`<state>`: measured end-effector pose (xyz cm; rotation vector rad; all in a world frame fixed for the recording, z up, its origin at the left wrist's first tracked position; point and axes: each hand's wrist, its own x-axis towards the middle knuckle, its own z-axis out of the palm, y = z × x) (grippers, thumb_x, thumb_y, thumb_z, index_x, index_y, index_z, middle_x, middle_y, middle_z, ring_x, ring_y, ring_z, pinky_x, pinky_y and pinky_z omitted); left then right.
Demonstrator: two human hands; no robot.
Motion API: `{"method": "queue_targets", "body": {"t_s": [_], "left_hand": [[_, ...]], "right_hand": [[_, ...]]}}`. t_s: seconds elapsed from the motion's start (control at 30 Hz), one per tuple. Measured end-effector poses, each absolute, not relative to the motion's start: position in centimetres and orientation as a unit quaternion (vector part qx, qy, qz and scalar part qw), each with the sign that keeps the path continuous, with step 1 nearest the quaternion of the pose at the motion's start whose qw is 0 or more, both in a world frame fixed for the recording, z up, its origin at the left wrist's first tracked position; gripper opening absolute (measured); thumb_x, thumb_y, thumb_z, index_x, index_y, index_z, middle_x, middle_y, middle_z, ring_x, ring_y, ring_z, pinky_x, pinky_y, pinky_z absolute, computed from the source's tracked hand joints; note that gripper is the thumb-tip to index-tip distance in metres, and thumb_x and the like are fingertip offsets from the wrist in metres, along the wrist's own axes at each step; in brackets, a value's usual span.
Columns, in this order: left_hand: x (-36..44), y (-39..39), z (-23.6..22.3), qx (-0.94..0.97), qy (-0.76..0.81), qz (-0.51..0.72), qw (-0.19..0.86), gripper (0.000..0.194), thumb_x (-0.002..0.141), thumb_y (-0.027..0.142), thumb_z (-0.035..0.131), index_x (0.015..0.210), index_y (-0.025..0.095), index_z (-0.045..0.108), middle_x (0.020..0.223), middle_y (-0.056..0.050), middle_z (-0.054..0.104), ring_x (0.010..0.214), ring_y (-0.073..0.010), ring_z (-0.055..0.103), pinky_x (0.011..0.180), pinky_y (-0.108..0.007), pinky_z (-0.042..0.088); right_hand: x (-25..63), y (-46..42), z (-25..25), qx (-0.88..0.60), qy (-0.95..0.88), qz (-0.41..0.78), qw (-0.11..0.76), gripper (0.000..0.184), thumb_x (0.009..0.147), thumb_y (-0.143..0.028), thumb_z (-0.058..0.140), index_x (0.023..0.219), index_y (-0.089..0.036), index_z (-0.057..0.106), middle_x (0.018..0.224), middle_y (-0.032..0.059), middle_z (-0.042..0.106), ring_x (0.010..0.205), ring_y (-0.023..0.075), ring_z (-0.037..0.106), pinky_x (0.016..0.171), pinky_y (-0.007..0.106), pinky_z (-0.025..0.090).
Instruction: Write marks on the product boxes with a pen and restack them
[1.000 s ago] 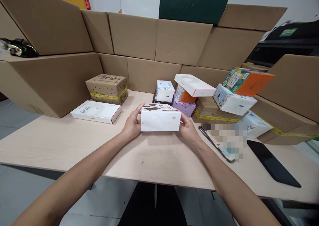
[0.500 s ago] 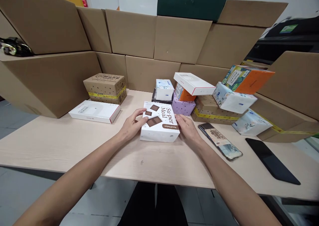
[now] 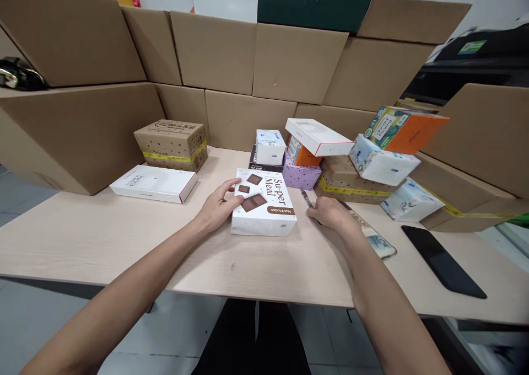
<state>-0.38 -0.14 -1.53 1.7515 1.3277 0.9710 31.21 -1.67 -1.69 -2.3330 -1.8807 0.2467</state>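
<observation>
A white Su-per Meal box point(image 3: 264, 220) with brown squares printed on its top lies flat on the table in front of me. My left hand point(image 3: 219, 205) grips its left side, with the thumb on the top face and the fingers along the edge. To the right of the box, my right hand point(image 3: 328, 212) pinches the near end of a slim, dark patterned pen point(image 3: 306, 198) lying on the table; its fingertips are partly hidden. A phone in a picture case point(image 3: 378, 240) is partly covered by my right hand and wrist.
Behind the box stand stacked tissue packs point(image 3: 270, 146), a purple box point(image 3: 301, 175) and a tilted white box point(image 3: 319, 137). A flat white box point(image 3: 155, 185) and a brown carton point(image 3: 171, 143) are at left. A black phone point(image 3: 442, 259) lies at right. Cardboard walls point(image 3: 248, 118) surround the table.
My right hand has let go of the box's right side and moved right to the pen, which now shows. My left hand stays on the box.
</observation>
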Motion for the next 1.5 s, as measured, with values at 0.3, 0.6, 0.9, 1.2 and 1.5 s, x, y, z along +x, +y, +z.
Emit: {"method": "queue_targets", "body": {"t_s": [0.3, 0.6, 0.9, 1.2, 1.5], "left_hand": [[0.1, -0.3, -1.8, 0.707, 0.514, 0.359, 0.327, 0.052, 0.085, 0.038, 0.053, 0.136, 0.027, 0.056, 0.124, -0.007, 0.061, 0.100, -0.0250, 0.060, 0.092, -0.040, 0.048], [1.4, -2.4, -2.5, 0.815, 0.306, 0.486, 0.081, 0.025, 0.092, 0.024, 0.049, 0.103, 0.021, 0.072, 0.116, -0.010, 0.062, 0.116, -0.0263, 0.053, 0.102, -0.046, 0.043], [3.1, -3.2, -3.3, 0.887, 0.199, 0.408, -0.082, 0.021, 0.091, 0.022, 0.060, 0.111, 0.018, 0.065, 0.111, -0.007, 0.072, 0.102, -0.0235, 0.059, 0.089, -0.040, 0.048], [3.0, -3.1, -3.5, 0.882, 0.194, 0.422, -0.081, 0.021, 0.092, 0.022, 0.060, 0.112, 0.018, 0.066, 0.110, -0.006, 0.073, 0.105, -0.0232, 0.059, 0.091, -0.040, 0.048], [3.1, -3.2, -3.4, 0.882, 0.197, 0.420, -0.079, 0.021, 0.092, 0.022, 0.059, 0.111, 0.019, 0.066, 0.110, -0.006, 0.073, 0.106, -0.0236, 0.059, 0.092, -0.040, 0.048]], "right_hand": [[29.8, -1.5, -0.2, -0.734, -0.610, 0.131, 0.268, 0.012, 0.080, -0.032, 0.051, 0.074, -0.022, 0.051, 0.055, 0.0002, 0.062, 0.055, 0.0176, 0.061, 0.056, 0.027, 0.042], [26.2, -2.8, 0.6, -0.464, -0.507, 0.331, 0.647, 0.012, 0.080, -0.033, 0.056, 0.086, -0.023, 0.051, 0.058, -0.0037, 0.063, 0.048, 0.0134, 0.059, 0.045, 0.024, 0.044], [22.4, -3.5, -0.5, -0.454, -0.582, 0.307, 0.601, 0.025, 0.089, -0.045, 0.059, 0.090, -0.021, 0.054, 0.065, -0.0039, 0.061, 0.048, 0.0093, 0.050, 0.045, 0.022, 0.040], [22.2, -3.5, -0.4, -0.522, -0.655, 0.184, 0.515, 0.024, 0.094, -0.041, 0.050, 0.082, -0.020, 0.053, 0.061, -0.0032, 0.054, 0.054, 0.0119, 0.048, 0.055, 0.025, 0.038], [21.9, -3.5, 0.1, -0.535, -0.675, 0.174, 0.478, 0.026, 0.093, -0.042, 0.049, 0.080, -0.020, 0.053, 0.060, -0.0029, 0.055, 0.055, 0.0130, 0.050, 0.057, 0.025, 0.037]]}}
